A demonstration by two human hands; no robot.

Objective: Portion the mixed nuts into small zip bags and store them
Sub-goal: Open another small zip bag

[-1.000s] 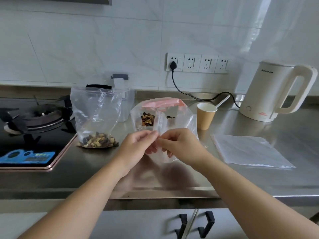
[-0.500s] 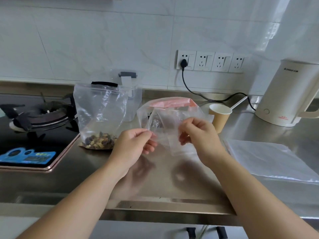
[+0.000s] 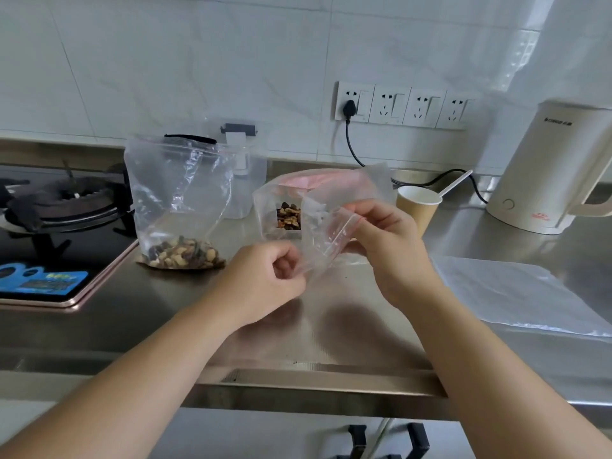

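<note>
Both hands pinch one small empty zip bag (image 3: 326, 241) above the tabletop (image 3: 347, 329), left hand (image 3: 265, 279) at its lower corner, right hand (image 3: 387, 246) at the red-striped mouth; thin film could slip or stay stuck shut, and a hard tug might knock the nut container (image 3: 288, 215) just behind or the paper cup (image 3: 418, 207) beside it. Farther left, the big bag (image 3: 180, 203) with nuts at its bottom stands slack and could flop over. Whether the small bag's mouth is open is hard to tell, and the kettle (image 3: 556, 170) is cut off at right.

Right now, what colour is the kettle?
Cream white kettle, clearest in the head view.
</note>
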